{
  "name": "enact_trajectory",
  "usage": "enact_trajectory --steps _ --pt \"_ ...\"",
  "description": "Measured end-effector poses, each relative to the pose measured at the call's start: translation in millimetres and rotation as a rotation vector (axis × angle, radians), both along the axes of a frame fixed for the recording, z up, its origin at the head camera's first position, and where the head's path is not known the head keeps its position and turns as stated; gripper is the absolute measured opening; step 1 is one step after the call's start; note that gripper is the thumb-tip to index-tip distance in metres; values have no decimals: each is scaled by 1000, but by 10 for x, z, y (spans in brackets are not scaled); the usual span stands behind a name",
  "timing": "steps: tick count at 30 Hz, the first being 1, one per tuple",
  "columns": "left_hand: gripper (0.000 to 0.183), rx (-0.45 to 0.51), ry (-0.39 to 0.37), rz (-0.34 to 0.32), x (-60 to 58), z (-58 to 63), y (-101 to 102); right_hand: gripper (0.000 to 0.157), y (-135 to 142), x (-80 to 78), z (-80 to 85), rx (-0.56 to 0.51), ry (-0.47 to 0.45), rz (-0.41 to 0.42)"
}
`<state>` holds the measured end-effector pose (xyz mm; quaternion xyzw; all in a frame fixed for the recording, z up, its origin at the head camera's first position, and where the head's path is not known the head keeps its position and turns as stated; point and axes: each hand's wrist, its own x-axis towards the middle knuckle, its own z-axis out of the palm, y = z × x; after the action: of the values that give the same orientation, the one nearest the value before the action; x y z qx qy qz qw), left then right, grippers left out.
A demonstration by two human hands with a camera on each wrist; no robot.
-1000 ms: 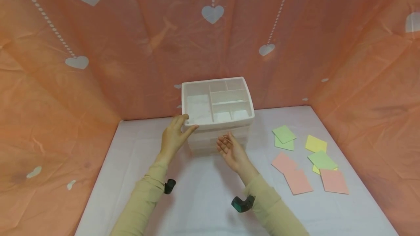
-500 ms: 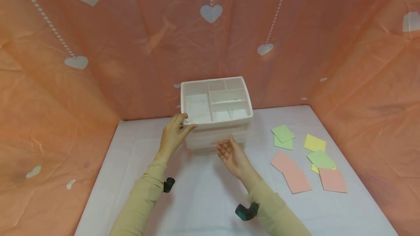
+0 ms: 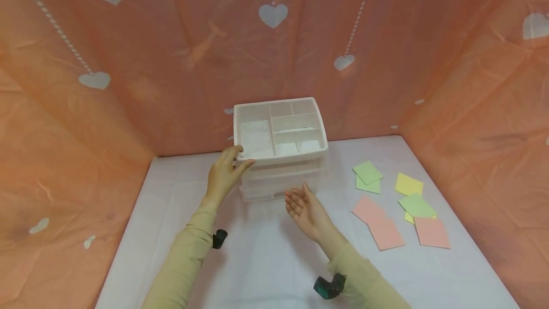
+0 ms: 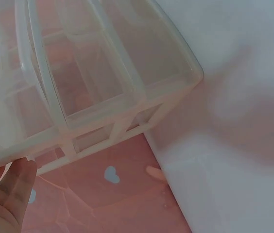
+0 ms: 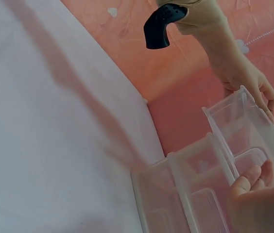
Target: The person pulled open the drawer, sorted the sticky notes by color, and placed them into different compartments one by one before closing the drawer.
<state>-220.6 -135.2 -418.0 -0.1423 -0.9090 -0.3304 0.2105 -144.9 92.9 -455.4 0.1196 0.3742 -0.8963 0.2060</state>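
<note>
White bench (image 3: 257, 266); far, orange heart-print drape (image 3: 188, 85). Compartmented organizer (image 3: 283, 157): left grip (image 3: 220, 175) pinching near-left corner, right grip (image 3: 308, 212) hooked on part-drawn drawer (image 3: 263, 186).

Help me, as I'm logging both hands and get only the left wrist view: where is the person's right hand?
Observer: The right hand is at the front of a clear drawer.
Operator: And what lies on the table, over to the person's right?
Observer: Paper squares in green, yellow and pink, some of them overlapping.
</note>
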Motion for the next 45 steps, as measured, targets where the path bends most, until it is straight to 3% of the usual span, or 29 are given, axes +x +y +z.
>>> enact_trajectory --steps 7,17,27,34,45 --pt "46 -1 -31 -2 6 8 -5 41 70 54 -10 27 -8 22" --pt "44 30 -25 -24 -4 6 -10 69 180 137 -8 84 2 85" --pt "43 43 -16 -41 -19 -12 -21 46 265 274 -12 40 0 148" --pt "44 41 -45 -41 -19 2 -25 46 259 367 -9 64 6 165" --pt "41 49 -27 -52 -18 -1 -23 38 280 452 -13 54 72 219"
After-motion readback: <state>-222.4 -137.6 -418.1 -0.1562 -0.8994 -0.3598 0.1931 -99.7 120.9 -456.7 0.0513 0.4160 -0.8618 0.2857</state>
